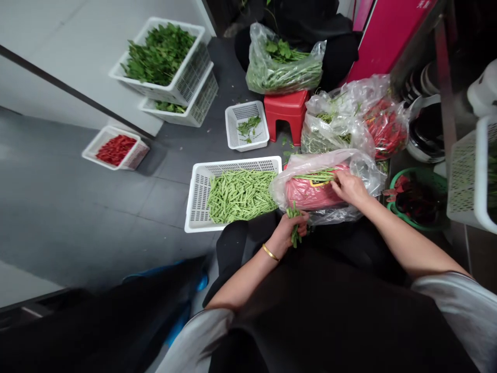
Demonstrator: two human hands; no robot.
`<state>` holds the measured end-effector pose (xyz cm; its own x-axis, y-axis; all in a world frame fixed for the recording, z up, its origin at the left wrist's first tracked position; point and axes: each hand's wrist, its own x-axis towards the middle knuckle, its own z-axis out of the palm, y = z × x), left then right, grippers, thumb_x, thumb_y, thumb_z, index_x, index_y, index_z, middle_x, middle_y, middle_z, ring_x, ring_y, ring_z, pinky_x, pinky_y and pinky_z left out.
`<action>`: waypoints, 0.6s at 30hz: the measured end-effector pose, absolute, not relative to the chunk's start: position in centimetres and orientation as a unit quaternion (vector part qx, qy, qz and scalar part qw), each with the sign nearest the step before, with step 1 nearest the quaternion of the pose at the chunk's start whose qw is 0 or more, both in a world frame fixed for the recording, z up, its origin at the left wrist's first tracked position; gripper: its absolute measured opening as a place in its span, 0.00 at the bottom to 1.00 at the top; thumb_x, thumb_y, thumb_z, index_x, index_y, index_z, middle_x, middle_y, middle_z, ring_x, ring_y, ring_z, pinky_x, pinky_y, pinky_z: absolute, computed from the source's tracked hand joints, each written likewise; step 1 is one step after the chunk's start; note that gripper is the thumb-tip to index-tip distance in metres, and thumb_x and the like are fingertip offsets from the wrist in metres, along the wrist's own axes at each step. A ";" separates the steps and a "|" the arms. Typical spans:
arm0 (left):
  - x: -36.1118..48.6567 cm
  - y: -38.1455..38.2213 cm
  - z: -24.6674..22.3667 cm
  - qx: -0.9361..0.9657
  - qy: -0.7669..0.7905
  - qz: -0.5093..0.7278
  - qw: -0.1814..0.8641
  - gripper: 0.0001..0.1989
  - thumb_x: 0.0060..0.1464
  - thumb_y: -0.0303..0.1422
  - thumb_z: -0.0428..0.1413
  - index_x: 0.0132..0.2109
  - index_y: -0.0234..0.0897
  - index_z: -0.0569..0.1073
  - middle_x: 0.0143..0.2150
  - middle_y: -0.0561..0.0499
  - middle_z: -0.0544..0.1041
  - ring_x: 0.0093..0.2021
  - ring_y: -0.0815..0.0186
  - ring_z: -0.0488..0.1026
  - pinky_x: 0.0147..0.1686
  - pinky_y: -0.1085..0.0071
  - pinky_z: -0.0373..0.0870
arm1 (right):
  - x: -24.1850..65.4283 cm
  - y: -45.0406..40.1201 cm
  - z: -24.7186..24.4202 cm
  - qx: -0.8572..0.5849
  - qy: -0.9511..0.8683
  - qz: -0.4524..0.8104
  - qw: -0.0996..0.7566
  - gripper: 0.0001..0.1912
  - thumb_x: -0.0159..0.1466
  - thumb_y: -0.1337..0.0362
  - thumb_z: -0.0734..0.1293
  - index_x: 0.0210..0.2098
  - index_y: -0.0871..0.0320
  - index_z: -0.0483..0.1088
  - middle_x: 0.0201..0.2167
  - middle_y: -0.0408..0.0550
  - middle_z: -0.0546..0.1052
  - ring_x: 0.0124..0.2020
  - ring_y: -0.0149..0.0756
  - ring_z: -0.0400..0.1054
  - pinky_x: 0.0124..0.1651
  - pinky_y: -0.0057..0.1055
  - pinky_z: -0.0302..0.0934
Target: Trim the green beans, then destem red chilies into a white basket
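Observation:
My left hand (293, 228), with a gold bangle at the wrist, is closed around a bunch of short green bean pieces (294, 211). My right hand (349, 187) reaches over an open clear plastic bag (363, 166), its fingers pinched on the ends of a few long green beans (314, 176). Under these beans, something pink and smooth (310, 194) shows through the plastic, with a small yellow mark. Left of the bag stands a white slotted basket (200, 199) holding many cut green bean pieces (243, 197).
Beyond are a small white basket (229, 127) with leafy scraps, a red stool (287, 103) under a bag of greens (285, 67), and a bag of red chillies (384, 124). Stacked baskets of leaves (182, 93) and a basket of cut red peppers (134, 155) stand left. A green basket (407, 223) is right.

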<state>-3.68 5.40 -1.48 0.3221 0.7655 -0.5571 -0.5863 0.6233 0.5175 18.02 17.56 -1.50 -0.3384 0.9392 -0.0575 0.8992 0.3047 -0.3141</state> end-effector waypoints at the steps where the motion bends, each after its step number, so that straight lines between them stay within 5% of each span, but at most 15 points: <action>1: -3.4 5.3 -1.5 0.113 0.410 0.418 0.803 0.19 0.35 0.34 0.70 0.33 0.31 0.72 0.17 0.58 0.64 0.15 0.78 0.56 0.16 0.78 0.51 | 18.1 15.5 -0.4 -0.571 -0.789 0.178 0.142 0.11 0.66 0.62 0.61 0.42 0.61 0.70 0.39 0.59 0.77 0.40 0.46 0.72 0.44 0.37 0.64; 4: -2.1 5.0 -1.1 0.128 0.415 0.420 0.797 0.23 0.36 0.37 0.70 0.38 0.29 0.74 0.23 0.52 0.73 0.17 0.76 0.61 0.18 0.76 0.57 | 17.5 8.6 1.4 -0.563 -0.702 0.307 0.310 0.10 0.68 0.56 0.61 0.39 0.55 0.68 0.29 0.48 0.78 0.30 0.38 0.72 0.36 0.32 0.66; 7: -1.2 4.6 -0.8 0.137 0.419 0.452 0.775 0.21 0.36 0.39 0.70 0.33 0.30 0.72 0.18 0.56 0.68 0.17 0.76 0.60 0.19 0.76 0.58 | 16.3 3.5 0.8 -0.541 -0.665 0.369 0.360 0.12 0.68 0.53 0.61 0.37 0.55 0.68 0.25 0.45 0.78 0.25 0.36 0.72 0.31 0.31 0.66; 13: -1.6 3.5 -0.5 0.159 0.453 0.514 0.711 0.20 0.35 0.37 0.70 0.28 0.33 0.67 0.15 0.59 0.64 0.15 0.76 0.60 0.19 0.76 0.57 | 17.2 2.1 0.6 -0.467 -0.833 0.242 0.171 0.15 0.70 0.59 0.58 0.41 0.57 0.75 0.37 0.53 0.81 0.36 0.41 0.76 0.39 0.31 0.65; 16: -1.6 2.8 -0.1 0.150 0.458 0.524 0.702 0.20 0.34 0.35 0.70 0.30 0.32 0.68 0.16 0.59 0.65 0.15 0.76 0.60 0.19 0.76 0.57 | 17.3 2.8 1.2 -0.508 -0.833 0.206 0.082 0.14 0.68 0.61 0.59 0.38 0.60 0.74 0.34 0.56 0.80 0.32 0.42 0.75 0.34 0.31 0.63; 18: -1.3 2.5 0.3 0.139 0.453 0.548 0.689 0.21 0.33 0.34 0.71 0.30 0.33 0.67 0.18 0.59 0.66 0.16 0.77 0.61 0.19 0.76 0.57 | 16.7 3.4 1.4 -0.539 -0.794 0.254 0.121 0.15 0.67 0.58 0.60 0.32 0.60 0.72 0.27 0.54 0.78 0.28 0.40 0.72 0.32 0.31 0.62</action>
